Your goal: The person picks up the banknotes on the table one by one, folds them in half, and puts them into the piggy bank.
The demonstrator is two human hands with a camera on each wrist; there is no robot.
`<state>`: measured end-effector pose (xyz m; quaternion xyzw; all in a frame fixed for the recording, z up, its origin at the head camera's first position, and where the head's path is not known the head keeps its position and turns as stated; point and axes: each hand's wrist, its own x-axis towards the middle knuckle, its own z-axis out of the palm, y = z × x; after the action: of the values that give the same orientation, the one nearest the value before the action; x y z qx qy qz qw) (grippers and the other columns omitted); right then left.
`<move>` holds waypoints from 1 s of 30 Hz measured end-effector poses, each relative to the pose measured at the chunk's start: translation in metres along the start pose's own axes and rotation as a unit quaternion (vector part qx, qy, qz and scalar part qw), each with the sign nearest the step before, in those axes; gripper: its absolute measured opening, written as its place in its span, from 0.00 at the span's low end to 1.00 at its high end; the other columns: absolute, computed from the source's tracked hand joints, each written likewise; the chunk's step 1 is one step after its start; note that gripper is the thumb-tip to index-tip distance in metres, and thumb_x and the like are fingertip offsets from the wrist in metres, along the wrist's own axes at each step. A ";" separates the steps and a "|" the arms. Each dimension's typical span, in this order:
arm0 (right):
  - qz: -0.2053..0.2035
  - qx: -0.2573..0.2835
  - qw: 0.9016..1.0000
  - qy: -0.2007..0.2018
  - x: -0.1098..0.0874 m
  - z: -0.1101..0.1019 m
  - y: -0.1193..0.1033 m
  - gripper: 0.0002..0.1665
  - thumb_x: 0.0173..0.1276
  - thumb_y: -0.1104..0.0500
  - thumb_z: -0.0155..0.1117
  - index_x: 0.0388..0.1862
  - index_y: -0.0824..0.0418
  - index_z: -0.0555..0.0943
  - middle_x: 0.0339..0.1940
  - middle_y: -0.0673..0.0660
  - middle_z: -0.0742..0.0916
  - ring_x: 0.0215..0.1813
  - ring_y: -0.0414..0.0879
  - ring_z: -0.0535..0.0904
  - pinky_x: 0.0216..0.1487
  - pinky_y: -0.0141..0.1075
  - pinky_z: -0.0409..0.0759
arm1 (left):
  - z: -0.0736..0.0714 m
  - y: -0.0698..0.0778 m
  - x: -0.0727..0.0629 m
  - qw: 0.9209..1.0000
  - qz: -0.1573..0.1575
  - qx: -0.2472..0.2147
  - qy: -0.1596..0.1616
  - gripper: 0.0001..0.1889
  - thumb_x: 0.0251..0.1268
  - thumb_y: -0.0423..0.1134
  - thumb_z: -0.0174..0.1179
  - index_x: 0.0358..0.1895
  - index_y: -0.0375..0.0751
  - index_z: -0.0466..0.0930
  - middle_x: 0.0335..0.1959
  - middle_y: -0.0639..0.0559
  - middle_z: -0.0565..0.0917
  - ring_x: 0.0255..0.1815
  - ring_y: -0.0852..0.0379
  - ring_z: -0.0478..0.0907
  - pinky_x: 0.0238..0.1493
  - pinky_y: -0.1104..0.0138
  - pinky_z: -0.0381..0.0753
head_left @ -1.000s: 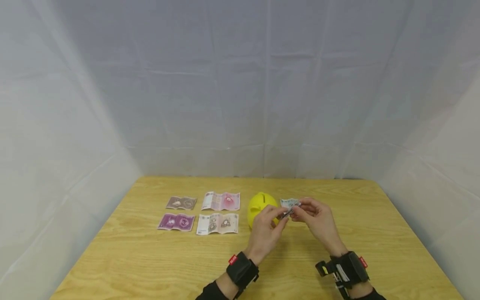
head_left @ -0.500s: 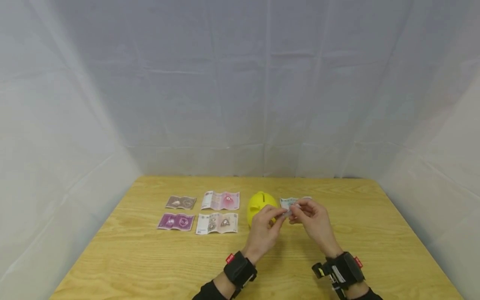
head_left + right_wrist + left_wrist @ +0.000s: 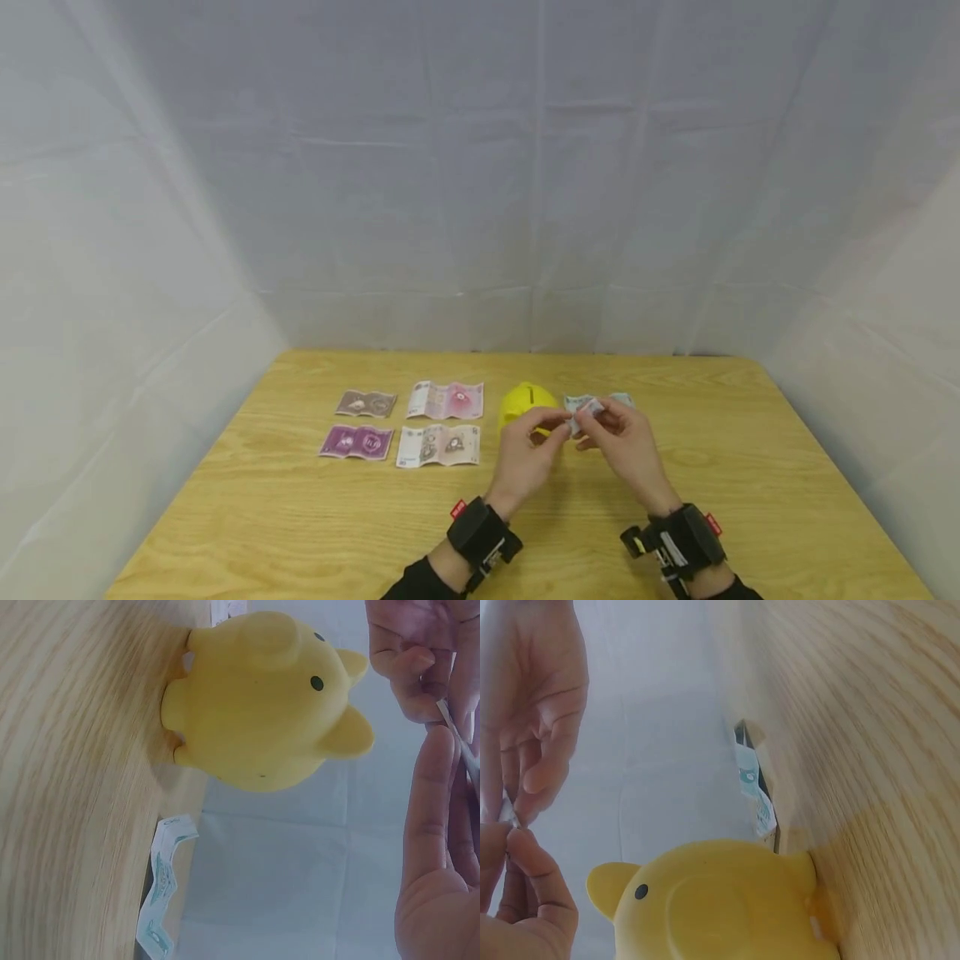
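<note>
Both hands meet over the table, just in front of the yellow piggy bank (image 3: 528, 397). Between them is a small folded banknote (image 3: 590, 409), pale with pinkish print. My left hand (image 3: 522, 457) pinches its left end with thumb and fingers. The right hand (image 3: 630, 446) pinches the other end. In the right wrist view the folded note (image 3: 459, 739) appears as a thin white strip, held clear of the piggy bank (image 3: 247, 705). A creased teal banknote (image 3: 622, 399) lies behind the right hand, which partly covers it.
Left of the piggy bank, several creased banknotes lie flat: a brown one (image 3: 365, 404), a pink one (image 3: 446, 401), a purple one (image 3: 356, 442) and a whitish one (image 3: 438, 446). White sheeting (image 3: 480, 167) encloses the wooden table (image 3: 315, 525) at the back and sides.
The folded banknote has turned between the fingers, from a thin dark edge to a broader pale face. Both hands stay in nearly the same place.
</note>
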<state>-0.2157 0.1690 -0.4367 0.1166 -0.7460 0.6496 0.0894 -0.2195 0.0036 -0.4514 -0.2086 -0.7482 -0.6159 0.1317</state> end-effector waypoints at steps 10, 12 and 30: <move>0.019 0.024 0.997 0.066 0.006 0.007 -0.007 0.18 0.69 0.56 0.65 0.45 0.73 0.80 0.35 0.63 0.87 0.31 0.48 0.86 0.33 0.39 0.87 | -0.011 -0.004 0.005 0.978 0.169 0.118 -0.011 0.09 0.64 0.37 0.65 0.45 0.41 0.88 0.37 0.51 0.89 0.35 0.63 0.83 0.34 0.72 0.83; 0.029 0.036 0.996 0.082 0.008 0.008 -0.009 0.19 0.69 0.56 0.65 0.45 0.73 0.80 0.34 0.62 0.87 0.30 0.48 0.86 0.33 0.38 0.87 | -0.014 -0.003 0.006 0.966 0.200 0.162 -0.015 0.11 0.64 0.37 0.65 0.48 0.41 0.87 0.39 0.51 0.89 0.37 0.62 0.84 0.36 0.73 0.83; 0.069 0.140 0.986 0.055 0.024 0.026 -0.014 0.24 0.70 0.52 0.64 0.52 0.72 0.79 0.38 0.52 0.86 0.41 0.43 0.85 0.41 0.36 0.87 | -0.024 -0.007 0.012 0.913 0.285 0.290 0.039 0.13 0.68 0.35 0.61 0.53 0.39 0.84 0.39 0.50 0.89 0.36 0.61 0.84 0.39 0.74 0.83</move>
<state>-0.2337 0.1405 -0.4205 0.0401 -0.6479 0.7576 0.0682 -0.2348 -0.0190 -0.4474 -0.3410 -0.7971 -0.3159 0.3855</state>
